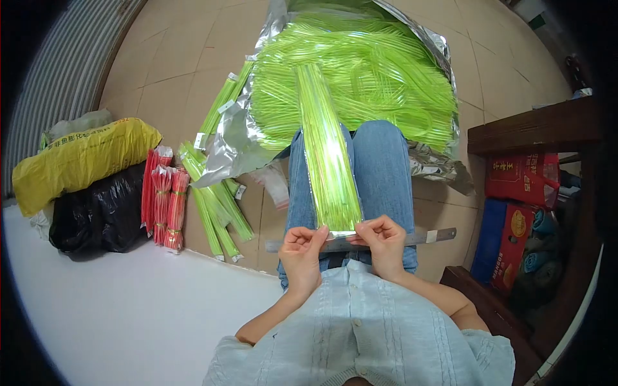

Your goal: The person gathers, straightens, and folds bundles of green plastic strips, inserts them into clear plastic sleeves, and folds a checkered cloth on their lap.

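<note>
A long clear packet of green strips (pixel 327 151) lies lengthwise over my lap, its far end over a large heap of loose green strips (pixel 380 77) in silver foil wrapping. My left hand (pixel 301 256) pinches the left corner of the packet's near end between thumb and fingers. On the right corner, my right hand (pixel 383 244) has the same kind of pinch. A metal ruler (pixel 421 237) rests across my thighs, passing beneath the packet's near end and partly hidden by my hands.
Green bundles (pixel 215 219) lie on the tiled floor at the left, beside red bundles (pixel 168 206). Further left are a yellow bag (pixel 84 161) and a black bag (pixel 100 212). Red boxes (pixel 515 180) sit within dark wooden furniture (pixel 534 127) at the right.
</note>
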A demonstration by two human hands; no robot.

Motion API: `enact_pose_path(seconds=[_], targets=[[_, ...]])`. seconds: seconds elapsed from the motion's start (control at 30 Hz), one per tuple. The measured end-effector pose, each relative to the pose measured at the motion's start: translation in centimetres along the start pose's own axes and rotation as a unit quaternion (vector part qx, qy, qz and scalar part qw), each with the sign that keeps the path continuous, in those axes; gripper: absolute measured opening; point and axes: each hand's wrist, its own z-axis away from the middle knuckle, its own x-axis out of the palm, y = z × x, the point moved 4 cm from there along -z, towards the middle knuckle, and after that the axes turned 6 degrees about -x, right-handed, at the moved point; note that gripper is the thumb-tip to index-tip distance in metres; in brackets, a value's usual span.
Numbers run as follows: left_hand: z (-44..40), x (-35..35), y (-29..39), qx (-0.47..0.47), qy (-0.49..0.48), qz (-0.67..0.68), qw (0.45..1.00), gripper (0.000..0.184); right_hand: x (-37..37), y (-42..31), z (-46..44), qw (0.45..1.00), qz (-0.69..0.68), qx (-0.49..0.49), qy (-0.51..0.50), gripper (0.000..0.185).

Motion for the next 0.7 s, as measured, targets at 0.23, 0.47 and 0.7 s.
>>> enact_pose_path(seconds=[0.23,0.47,0.7], targets=[[0.2,0.0,-0.1,0.048,-0.049,-0.098,0.993,0.018,-0.1,0.0,0.1,1.000,-0.018,0.006,0.002,0.009],[0.9,0.8,0.4,-0.019,-0.069,-0.117,0.990,0.035,-0.5,0.2,0.3,0.999,-0.011,0.046,-0.021,0.011],[1.0,0.5,0.3,0.005,-0.100,-0.169,0.981,0.046,1.9,-1.3,-2.3,0.992,0.052,0.076,-0.081,0.026]])
